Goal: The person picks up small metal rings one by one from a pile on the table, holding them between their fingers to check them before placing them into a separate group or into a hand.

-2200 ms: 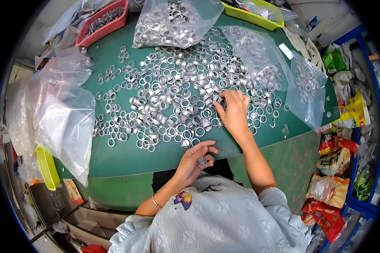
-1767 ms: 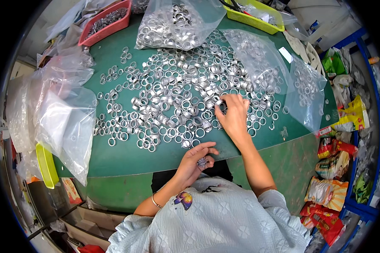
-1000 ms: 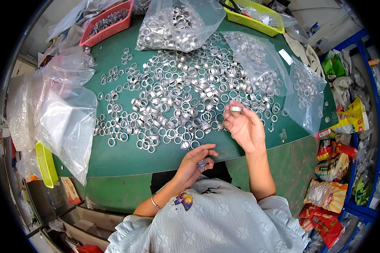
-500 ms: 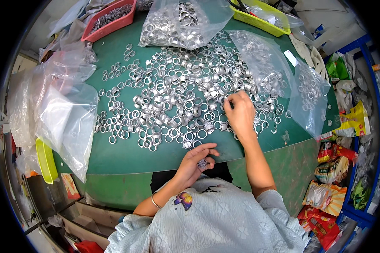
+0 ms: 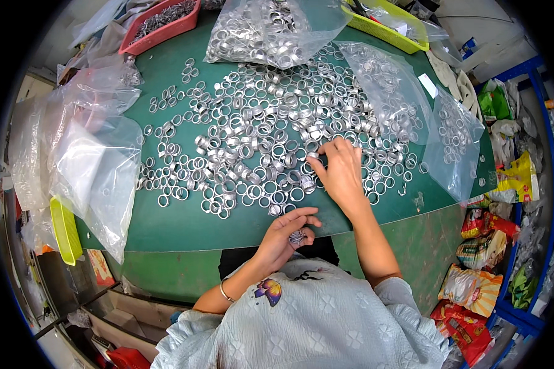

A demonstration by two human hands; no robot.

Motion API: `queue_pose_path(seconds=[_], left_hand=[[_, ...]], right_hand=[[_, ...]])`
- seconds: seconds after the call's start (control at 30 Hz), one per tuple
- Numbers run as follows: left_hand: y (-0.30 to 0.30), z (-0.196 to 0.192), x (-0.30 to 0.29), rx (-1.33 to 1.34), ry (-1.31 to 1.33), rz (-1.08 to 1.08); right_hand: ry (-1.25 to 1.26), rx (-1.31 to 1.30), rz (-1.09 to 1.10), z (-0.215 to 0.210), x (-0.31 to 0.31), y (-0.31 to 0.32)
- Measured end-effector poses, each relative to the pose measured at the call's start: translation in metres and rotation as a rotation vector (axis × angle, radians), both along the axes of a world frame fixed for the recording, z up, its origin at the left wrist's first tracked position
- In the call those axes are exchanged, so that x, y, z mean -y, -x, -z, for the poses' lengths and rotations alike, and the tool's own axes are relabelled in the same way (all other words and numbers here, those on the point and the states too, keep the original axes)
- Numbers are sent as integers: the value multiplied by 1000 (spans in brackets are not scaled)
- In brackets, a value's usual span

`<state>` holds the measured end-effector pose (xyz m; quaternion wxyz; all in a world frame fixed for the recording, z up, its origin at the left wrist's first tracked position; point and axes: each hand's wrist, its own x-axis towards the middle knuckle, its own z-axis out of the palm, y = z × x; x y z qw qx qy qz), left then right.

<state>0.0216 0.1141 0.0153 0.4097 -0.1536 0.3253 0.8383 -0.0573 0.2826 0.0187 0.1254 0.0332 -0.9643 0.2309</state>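
Loose silvery metal rings [image 5: 252, 144] lie in a wide, partly stacked spread across the green table [image 5: 160, 227]. At the table's near edge my left hand [image 5: 286, 234] is curled, palm turned inward, around a few small metal rings [image 5: 297, 236]. My right hand [image 5: 340, 166] reaches over the right part of the spread, thumb and forefinger apart and fingertips down among the rings. Whether a ring is between its fingers I cannot make out.
A clear bag of rings [image 5: 258, 37] stands at the back. Flatter bags [image 5: 381, 86] with rings lie at the right, plastic bags [image 5: 98, 166] at the left. A pink basket [image 5: 166, 27] and a yellow-green basket [image 5: 388, 31] sit at the far edge. Blue shelving [image 5: 523, 246] stands right.
My right hand has shifted slightly left and nearer to me over the rings, its thumb and fingers spreading a little. My left hand stays almost still with its rings.
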Motion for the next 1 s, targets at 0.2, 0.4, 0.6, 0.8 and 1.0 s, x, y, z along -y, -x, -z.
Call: queue_pose_path(seconds=[0.2, 0.4, 0.6, 0.8, 1.0], left_hand=[[1, 0, 4, 0, -9, -15], [3, -3, 4, -13, -2, -25], [3, -2, 9, -39, 16, -42], [2, -4, 11, -62, 35, -58], [3, -6, 11, -58, 43, -59]], right_hand=[[28, -132, 35, -14, -10, 5], [9, -95, -170, -2, 46, 35], [64, -27, -118, 5, 33, 48], [816, 221, -115, -8, 11, 37], [1241, 410, -188, -24, 9, 17]])
